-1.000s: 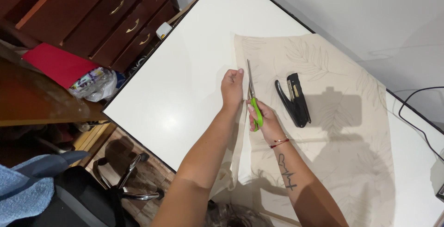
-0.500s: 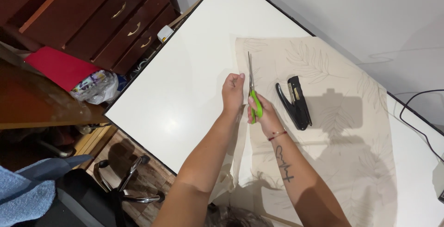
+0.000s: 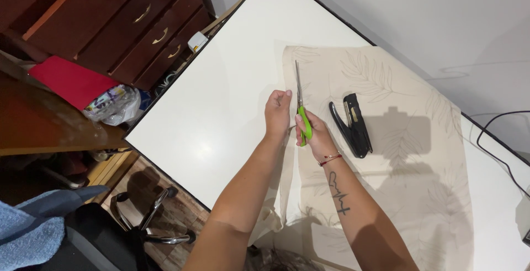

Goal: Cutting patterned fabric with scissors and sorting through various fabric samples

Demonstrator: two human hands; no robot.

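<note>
A beige cloth (image 3: 386, 155) with a faint leaf print lies across the right part of a white table (image 3: 221, 116). My right hand (image 3: 314, 135) grips green-handled scissors (image 3: 301, 111), blades pointing away along a cut near the cloth's left edge. My left hand (image 3: 277, 113) pinches the narrow strip of cloth just left of the blades. A black stapler (image 3: 351, 124) rests on the cloth right of my right hand.
A dark wooden chest of drawers (image 3: 121, 22) stands left of the table, with a red folder (image 3: 69, 80) and a plastic bag (image 3: 113, 105) on a lower wooden surface. An office chair base (image 3: 149, 221) sits on the floor below. A black cable (image 3: 497, 144) runs at the right.
The scissors and both hands have moved a little forward along the cut in the cloth. The stapler has stayed put.
</note>
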